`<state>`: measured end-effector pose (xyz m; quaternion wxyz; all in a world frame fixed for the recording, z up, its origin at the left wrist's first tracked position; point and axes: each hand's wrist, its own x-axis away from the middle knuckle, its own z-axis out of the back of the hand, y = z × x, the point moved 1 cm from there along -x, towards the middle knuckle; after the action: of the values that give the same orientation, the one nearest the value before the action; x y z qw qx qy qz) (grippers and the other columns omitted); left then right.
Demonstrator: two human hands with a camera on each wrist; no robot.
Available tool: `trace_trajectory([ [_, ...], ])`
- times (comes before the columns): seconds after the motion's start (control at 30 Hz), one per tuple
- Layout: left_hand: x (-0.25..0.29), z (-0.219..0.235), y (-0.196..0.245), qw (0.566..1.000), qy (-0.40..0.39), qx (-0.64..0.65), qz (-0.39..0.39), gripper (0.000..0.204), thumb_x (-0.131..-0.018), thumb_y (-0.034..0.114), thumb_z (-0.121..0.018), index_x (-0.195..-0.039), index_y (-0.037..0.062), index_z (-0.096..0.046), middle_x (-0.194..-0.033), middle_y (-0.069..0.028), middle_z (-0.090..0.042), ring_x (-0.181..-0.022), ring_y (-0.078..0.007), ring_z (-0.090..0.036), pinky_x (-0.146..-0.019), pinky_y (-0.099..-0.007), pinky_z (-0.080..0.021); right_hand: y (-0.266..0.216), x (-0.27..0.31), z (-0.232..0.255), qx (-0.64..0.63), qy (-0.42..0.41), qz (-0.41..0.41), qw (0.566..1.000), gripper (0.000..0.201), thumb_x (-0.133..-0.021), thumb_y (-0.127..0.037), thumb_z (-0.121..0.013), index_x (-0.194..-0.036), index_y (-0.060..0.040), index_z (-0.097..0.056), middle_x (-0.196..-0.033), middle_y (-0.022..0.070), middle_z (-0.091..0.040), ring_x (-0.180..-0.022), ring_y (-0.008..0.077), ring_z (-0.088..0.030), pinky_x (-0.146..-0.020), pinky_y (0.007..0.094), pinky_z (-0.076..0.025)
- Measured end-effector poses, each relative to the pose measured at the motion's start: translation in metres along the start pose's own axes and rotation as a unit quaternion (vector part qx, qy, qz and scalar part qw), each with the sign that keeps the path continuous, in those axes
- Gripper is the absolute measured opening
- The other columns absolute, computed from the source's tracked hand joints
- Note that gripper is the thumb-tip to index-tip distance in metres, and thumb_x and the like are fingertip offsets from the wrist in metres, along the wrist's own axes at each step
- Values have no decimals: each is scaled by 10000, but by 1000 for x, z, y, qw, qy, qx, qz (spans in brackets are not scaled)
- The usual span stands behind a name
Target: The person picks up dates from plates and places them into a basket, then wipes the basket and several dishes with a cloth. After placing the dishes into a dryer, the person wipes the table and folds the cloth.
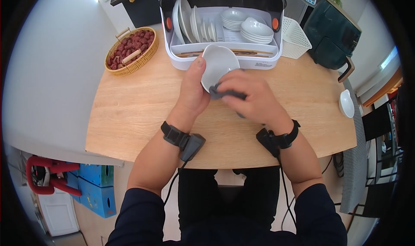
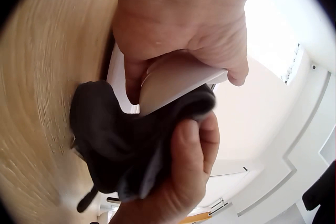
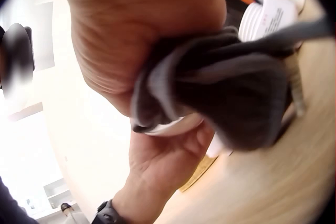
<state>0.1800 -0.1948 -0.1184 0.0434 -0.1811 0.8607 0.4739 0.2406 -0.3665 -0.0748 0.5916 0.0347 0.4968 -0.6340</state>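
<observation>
A small white bowl [image 1: 219, 64] is tilted over the table in the head view, its inside facing up. My left hand [image 1: 191, 89] grips it from the left, the thumb along the rim. In my right hand [image 1: 256, 93] is a dark grey cloth [image 1: 215, 92], pinched and bunched against the bowl's near right rim. The left wrist view shows the cloth [image 2: 123, 142] hanging in loose folds below the bowl [image 2: 176, 81]. From the right wrist, the cloth [image 3: 231, 95] covers most of the bowl.
A white dish box [image 1: 225, 64] with plates, stacked bowls and chopsticks stands behind the hands. A basket of dark red fruit [image 1: 132, 51] sits at the left. To the right are a white plastic basket [image 1: 295, 38], a dark green air fryer [image 1: 332, 34] and another white bowl [image 1: 346, 103] near the table's edge.
</observation>
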Motion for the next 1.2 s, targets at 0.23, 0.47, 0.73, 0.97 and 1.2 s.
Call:
trace_trajectory([
  [0.23, 2, -5, 2, 999, -11, 31, 41, 749, -1051, 669, -367, -1464, 54, -480, -1406, -121, -596, -1303, -248, -578, -1099, -407, -484, -2, 1, 8, 104, 49, -46, 992, 178, -785, -14, -699, -959, -52, -699, -949, 75, -691, -799, 280, -683, -706, 373, -542],
  [0.47, 7, -23, -18, 994, -32, 4, 108, 843, -1005, 750, -326, -1465, 60, -482, -1433, -126, -569, -1291, -246, -585, -1080, -418, -500, 3, 2, -18, 125, 200, -46, 971, 155, -815, -49, -708, -968, -41, -688, -990, 71, -673, -825, 286, -676, -729, 381, -541],
  [0.73, 2, -5, -10, 996, 1, -7, 93, 631, -1073, 555, -429, -1404, 27, -529, -1356, -142, -626, -1233, -260, -626, -1024, -416, -527, 2, 7, 0, -30, -120, -85, 989, 131, -782, -67, -717, -912, -58, -705, -951, 55, -671, -873, 293, -659, -757, 366, -527],
  [0.97, -2, -2, 11, 997, 3, 76, 19, 597, -1093, 498, -388, -1427, 20, -514, -1360, -144, -633, -1241, -272, -632, -1053, -420, -520, 11, -1, 23, 108, 132, -176, 969, 162, -833, -74, -699, -990, -36, -720, -949, 57, -689, -876, 196, -654, -789, 316, -521],
  [1.2, 3, -14, -2, 986, 5, 59, 156, 514, -1095, 411, -437, -1403, 9, -526, -1311, -138, -651, -1169, -245, -663, -985, -393, -562, 30, 7, 5, -200, 249, -217, 922, 242, -927, -127, -705, -1134, -3, -705, -1024, 20, -705, -918, 90, -619, -790, 268, -511],
])
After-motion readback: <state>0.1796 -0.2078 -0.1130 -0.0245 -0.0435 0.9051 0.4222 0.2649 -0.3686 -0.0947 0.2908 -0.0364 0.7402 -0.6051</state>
